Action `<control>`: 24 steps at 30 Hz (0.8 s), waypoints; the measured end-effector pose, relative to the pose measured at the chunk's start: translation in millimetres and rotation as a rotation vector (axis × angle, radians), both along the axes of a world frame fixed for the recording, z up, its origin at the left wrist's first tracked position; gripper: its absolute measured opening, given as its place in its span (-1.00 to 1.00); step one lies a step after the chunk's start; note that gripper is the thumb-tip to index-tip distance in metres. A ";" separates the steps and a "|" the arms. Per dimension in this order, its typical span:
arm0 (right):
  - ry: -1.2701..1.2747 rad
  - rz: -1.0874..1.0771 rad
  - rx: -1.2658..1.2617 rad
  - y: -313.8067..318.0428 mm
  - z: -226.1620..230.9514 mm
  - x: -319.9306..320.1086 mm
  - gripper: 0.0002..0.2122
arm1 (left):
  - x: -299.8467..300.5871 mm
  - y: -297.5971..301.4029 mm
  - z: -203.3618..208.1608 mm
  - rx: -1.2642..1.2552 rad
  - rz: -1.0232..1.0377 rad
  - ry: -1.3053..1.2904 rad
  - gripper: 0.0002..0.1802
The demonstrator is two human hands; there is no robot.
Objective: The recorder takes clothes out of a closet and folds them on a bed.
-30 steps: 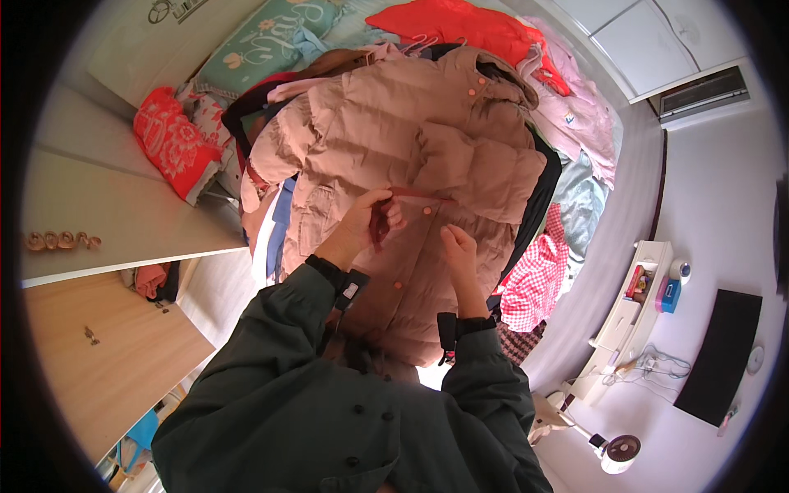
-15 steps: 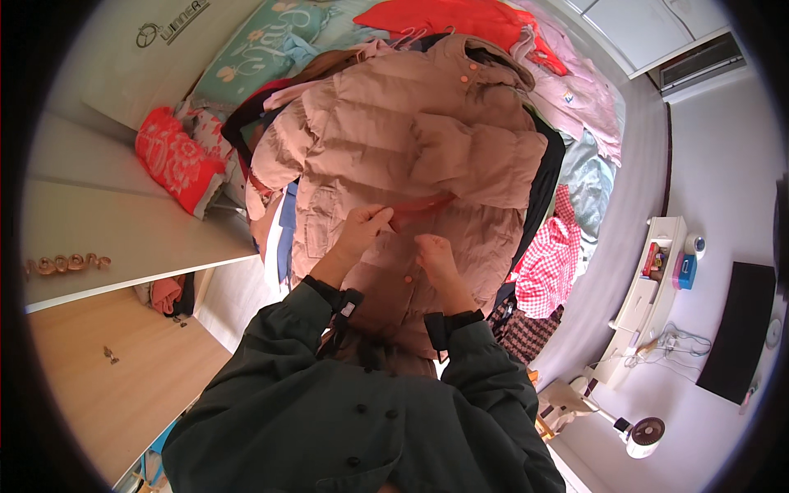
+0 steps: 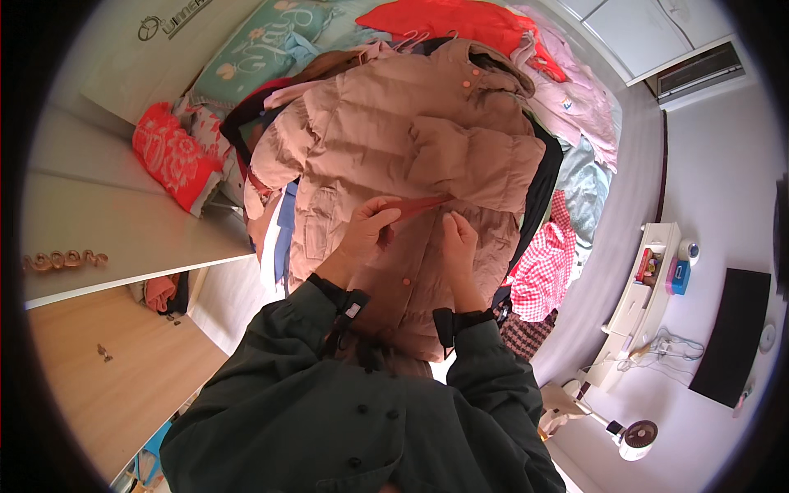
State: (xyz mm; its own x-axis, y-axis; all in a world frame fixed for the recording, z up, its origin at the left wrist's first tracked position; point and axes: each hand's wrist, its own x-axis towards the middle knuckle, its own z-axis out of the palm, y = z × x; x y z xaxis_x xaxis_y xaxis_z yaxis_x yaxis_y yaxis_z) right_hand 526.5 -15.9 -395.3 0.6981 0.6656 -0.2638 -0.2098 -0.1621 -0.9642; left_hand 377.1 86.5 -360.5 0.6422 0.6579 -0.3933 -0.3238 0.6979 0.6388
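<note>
A pinkish-brown puffer coat lies spread on the pile, its sleeve folded across the front. Between my hands runs a reddish-brown fabric strip at the coat's front opening; whether it is a lining edge or a belt I cannot tell. My left hand is closed, fingers curled around the strip's near end. To its right, my right hand pinches at the coat's front edge, just below the folded sleeve. What lies between the right fingertips is mostly hidden. A snap button shows below the hands.
Clothes surround the coat: a red garment at the back, pink clothing and a red checked cloth to the right. A red patterned bundle sits at left, near a light cabinet panel. A small fan stands at lower right.
My right hand has moved up and rightward along the coat front. My left hand has risen slightly, its fingers curling further around the strip.
</note>
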 end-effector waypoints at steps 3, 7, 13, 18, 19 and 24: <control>-0.144 0.114 0.112 14.4 5.0 -3.5 -0.79 | -0.7 1.0 -13.8 0.146 -0.078 0.062 -0.89; -0.447 0.335 0.091 21.1 11.9 -4.9 -0.81 | 8.2 0.0 -4.7 0.195 -0.039 0.040 -0.87; -0.725 0.633 -0.255 41.9 36.2 -3.9 -0.83 | 9.1 3.8 6.8 0.186 -0.063 0.033 -0.88; -0.985 0.661 -0.214 73.2 13.7 3.8 -0.77 | 15.7 0.5 22.0 0.475 0.139 0.237 -0.93; -1.156 0.583 -0.161 81.3 -4.4 2.4 -0.71 | 15.8 3.4 25.0 0.488 0.143 0.230 -0.93; -1.452 0.479 -0.497 123.0 26.9 -14.1 -0.55 | 10.0 23.8 16.1 0.234 0.069 0.065 -0.98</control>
